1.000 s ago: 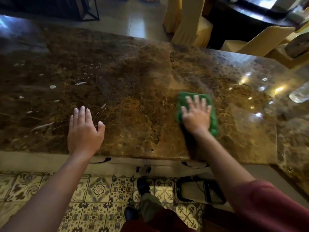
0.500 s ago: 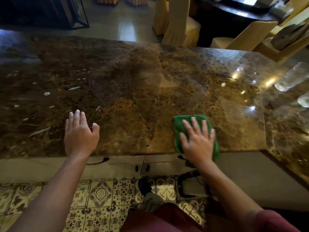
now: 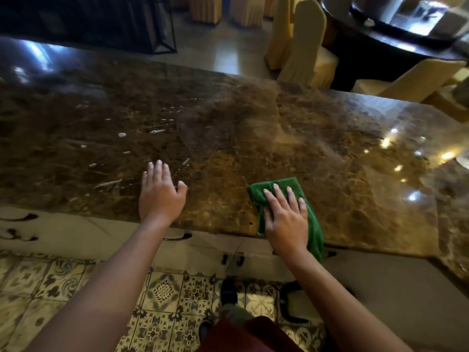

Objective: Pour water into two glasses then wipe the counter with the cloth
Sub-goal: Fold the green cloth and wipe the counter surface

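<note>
A green cloth (image 3: pixel 312 224) lies folded on the brown marble counter (image 3: pixel 228 138) at its near edge, with one corner hanging over the edge. My right hand (image 3: pixel 285 218) presses flat on the cloth, fingers spread. My left hand (image 3: pixel 160 196) rests flat on the counter to the left, fingers together, holding nothing. Small white water drops (image 3: pixel 121 134) dot the counter's left half. Just a sliver of a clear glass (image 3: pixel 463 161) shows at the right frame edge.
Yellow-covered chairs (image 3: pixel 302 44) and a dark table (image 3: pixel 396 44) stand beyond the counter's far edge. A dark metal frame (image 3: pixel 162 29) stands at the back left. Cabinet fronts with handles (image 3: pixel 177 236) sit under the counter, above a patterned tile floor (image 3: pixel 162 295).
My right hand has dragged the cloth from mid-counter toward me to the near edge, and slightly left. My left hand has stayed flat in place.
</note>
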The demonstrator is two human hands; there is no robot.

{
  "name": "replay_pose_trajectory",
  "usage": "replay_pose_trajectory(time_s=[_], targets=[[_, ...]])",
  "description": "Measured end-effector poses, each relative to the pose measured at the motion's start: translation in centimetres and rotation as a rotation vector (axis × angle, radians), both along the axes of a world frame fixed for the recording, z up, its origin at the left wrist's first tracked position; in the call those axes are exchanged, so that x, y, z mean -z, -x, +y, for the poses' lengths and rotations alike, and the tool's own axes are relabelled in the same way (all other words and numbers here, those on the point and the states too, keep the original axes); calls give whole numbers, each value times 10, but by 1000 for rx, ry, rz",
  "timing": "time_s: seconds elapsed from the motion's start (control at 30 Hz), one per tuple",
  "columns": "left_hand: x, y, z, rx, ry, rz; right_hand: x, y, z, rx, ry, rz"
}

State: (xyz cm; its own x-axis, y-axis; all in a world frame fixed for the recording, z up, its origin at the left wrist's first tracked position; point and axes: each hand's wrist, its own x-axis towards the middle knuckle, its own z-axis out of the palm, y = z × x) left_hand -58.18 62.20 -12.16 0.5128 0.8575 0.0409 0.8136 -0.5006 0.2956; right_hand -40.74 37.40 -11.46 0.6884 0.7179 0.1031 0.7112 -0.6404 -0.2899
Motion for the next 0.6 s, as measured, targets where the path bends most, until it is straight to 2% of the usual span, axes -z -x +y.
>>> replay_pose_trajectory(time_s=[0.27, 0.4, 0.53, 0.6], targets=[[-4, 1, 1, 30, 66, 11, 1, -38, 70, -78, 125, 46], [-26, 9, 30, 49, 250, -37, -2, -80, 121, -4, 140, 82], [-46, -2, 74, 52, 50, -48, -5, -125, 176, 46, 140, 111], [-43, -8, 87, 28, 71, 19, -9, -155, 199, 70, 146, 128]])
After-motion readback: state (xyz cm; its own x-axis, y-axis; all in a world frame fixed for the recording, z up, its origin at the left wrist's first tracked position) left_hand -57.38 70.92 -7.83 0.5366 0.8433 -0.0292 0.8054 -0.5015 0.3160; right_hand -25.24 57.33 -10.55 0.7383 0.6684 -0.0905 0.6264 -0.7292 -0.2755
